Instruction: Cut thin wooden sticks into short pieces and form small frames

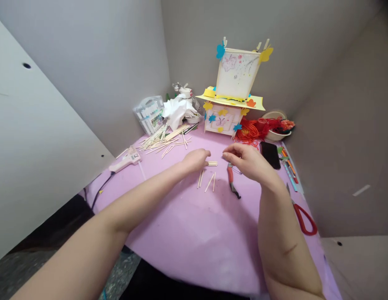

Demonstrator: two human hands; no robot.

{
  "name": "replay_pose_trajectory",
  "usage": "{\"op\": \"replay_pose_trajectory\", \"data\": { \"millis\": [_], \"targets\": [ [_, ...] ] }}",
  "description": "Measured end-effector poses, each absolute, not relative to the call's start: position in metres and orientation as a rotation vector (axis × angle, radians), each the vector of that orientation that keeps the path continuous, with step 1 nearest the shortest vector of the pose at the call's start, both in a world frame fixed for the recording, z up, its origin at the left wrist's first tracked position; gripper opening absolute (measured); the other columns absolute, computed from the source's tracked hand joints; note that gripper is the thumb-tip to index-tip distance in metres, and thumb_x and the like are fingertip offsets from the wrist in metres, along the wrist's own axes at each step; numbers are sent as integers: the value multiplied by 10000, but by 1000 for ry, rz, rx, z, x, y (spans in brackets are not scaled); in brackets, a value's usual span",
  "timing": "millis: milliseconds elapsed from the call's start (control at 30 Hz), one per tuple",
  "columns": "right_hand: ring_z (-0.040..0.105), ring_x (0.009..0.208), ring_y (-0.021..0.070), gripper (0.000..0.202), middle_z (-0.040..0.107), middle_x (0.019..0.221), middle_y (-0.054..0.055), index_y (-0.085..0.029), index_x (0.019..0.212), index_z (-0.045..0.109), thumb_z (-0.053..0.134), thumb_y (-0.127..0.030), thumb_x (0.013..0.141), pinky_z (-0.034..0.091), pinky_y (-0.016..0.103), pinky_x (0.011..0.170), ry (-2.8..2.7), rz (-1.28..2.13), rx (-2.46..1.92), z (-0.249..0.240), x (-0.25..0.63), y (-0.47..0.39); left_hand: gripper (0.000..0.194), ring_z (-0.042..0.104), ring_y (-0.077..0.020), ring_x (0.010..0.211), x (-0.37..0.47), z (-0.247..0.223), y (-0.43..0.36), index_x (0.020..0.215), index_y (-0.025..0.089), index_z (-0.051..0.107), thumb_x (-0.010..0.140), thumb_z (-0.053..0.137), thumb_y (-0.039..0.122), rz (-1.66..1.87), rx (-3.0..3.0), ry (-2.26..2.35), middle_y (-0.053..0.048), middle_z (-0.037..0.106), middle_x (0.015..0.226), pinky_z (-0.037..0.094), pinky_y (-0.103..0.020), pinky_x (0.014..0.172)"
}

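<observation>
My left hand [196,161] is partly curled over the table, thumb and forefinger apart. Its thumb is at the left end of a small row of short wooden sticks [213,163] lying side by side. Across from it, my right hand [245,160] has thumb and forefinger brought together; anything between them is too small to make out. Red-handled pliers [231,177] lie just below the right hand, partly covered by it. Between the hands and nearer to me, several loose cut sticks [214,181] rest on the pink table cover [194,225].
Behind stands a decorated stick-and-paper house [223,118]. Long sticks [162,141], a marker case [150,114] and a glue gun [126,160] are leftward. To the right are red yarn [254,129], a phone [270,155], pens [290,168] and scissors [306,221].
</observation>
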State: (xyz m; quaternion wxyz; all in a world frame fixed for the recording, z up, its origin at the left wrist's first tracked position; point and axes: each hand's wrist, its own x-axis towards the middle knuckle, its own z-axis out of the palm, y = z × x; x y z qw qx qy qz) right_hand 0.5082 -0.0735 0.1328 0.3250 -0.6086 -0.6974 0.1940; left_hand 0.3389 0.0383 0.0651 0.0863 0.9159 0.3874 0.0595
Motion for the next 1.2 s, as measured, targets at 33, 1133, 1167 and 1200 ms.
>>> {"op": "replay_pose_trajectory", "data": {
  "millis": [33,1133,1167,1200],
  "targets": [
    [543,600,130,210,657,709,13,-176,835,644,516,-342,840,377,251,580,-1823,535,-1651,125,507,-75,300,617,-231,970,330,66,33,1088,168,620,806,541,230,231,2699,1234,-99,670,1055,449,-302,832],
    [680,705,196,180,722,776,54,-169,873,660,571,-201,720,524,294,660,-1093,747,-1575,3,421,-91,244,633,-162,736,315,25,-32,791,124,729,732,497,78,608,1832,1062,-51,717,773,455,-224,682],
    [679,712,192,189,721,784,49,-176,892,655,557,-192,730,522,292,666,-1118,703,-1575,5,418,-92,229,632,-160,736,314,26,-33,791,122,726,743,504,92,616,1807,1042,-51,716,770,457,-222,681],
    [678,720,187,207,720,791,42,-185,919,647,542,-184,741,520,291,677,-1147,647,-1575,8,415,-94,215,630,-158,731,313,27,-33,796,118,722,757,511,113,626,1775,1017,-51,712,764,458,-221,678]
  ]
}}
